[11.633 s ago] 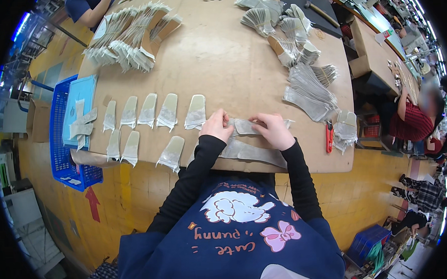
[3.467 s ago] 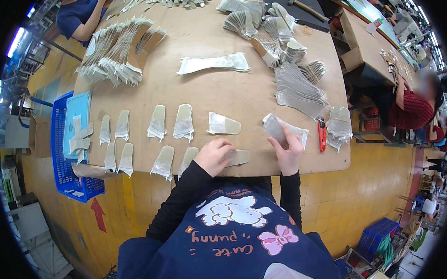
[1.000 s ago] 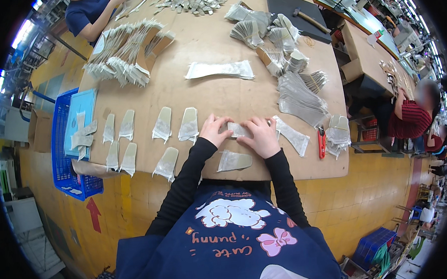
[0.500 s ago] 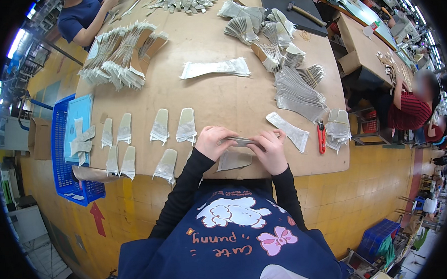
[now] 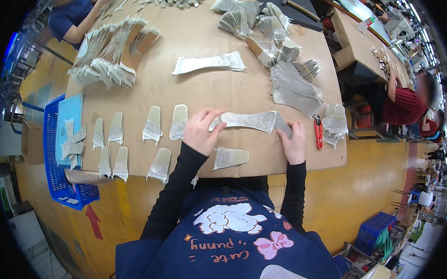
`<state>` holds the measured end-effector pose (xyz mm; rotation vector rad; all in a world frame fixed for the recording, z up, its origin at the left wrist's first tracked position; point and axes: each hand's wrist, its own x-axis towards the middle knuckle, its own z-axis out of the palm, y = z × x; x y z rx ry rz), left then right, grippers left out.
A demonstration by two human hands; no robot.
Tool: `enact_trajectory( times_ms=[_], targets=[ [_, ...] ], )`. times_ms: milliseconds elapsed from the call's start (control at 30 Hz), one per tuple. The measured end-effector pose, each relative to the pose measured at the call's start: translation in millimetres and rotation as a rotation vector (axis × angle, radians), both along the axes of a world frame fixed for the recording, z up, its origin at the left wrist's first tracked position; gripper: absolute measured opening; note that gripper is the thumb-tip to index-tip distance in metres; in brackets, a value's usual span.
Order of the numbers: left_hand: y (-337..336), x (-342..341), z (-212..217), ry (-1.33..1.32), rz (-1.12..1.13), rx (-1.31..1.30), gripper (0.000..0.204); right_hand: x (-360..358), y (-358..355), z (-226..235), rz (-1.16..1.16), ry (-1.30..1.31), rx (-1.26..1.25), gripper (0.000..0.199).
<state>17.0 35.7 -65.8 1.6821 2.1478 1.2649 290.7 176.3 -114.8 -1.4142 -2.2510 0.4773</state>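
A pale grey-white fabric piece, narrow at the waist and flared at its ends, stretches between my hands just over the table. My left hand pinches its left end between thumb and fingers. At the right end my right hand grips a plain grey part; whether this is the same piece or a second one behind it, I cannot tell. Below them lies a short white-edged piece with a beige tip. Similar short pieces lie in rows to the left of my left hand.
A red cutter lies right of my right hand, beside a small stack. Bundles of grey pieces fill the right side; tied bundles stand far left. A flared white piece lies mid-table. A blue basket is at the left edge.
My hands have moved apart, and the piece between them now shows at full length. The flared piece lying left of the red cutter is gone from its spot.
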Motion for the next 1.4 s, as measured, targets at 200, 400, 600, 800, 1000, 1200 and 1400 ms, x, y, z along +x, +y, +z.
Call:
enact_trajectory(
  times_ms=[200,400,600,800,1000,1200,1400],
  targets=[
    [-47,48,-15,-0.462,-0.025,-0.405,0.014,23,-21,17,-0.150,0.624,-0.277,0.029],
    [-42,55,-35,-0.385,0.044,-0.496,0.016,16,-49,55,0.067,0.611,-0.717,0.016],
    [-38,54,-28,-0.384,0.065,-0.576,0.016,-12,-52,46,0.488,0.226,-0.500,0.009],
    [-35,51,-27,-0.373,0.041,-0.583,0.019,-27,-50,38,0.508,0.158,-0.452,0.012],
    [-38,48,-28,-0.428,0.005,-0.573,0.023,-33,-45,31,0.468,0.141,-0.558,0.014],
    [-44,56,-30,-0.354,-0.002,-0.553,0.030,-33,-45,29,0.522,0.103,-0.404,0.013],
    [-41,65,-29,-0.239,0.038,-0.483,0.033,-39,-45,32,0.535,0.083,-0.356,0.012]
  ],
)
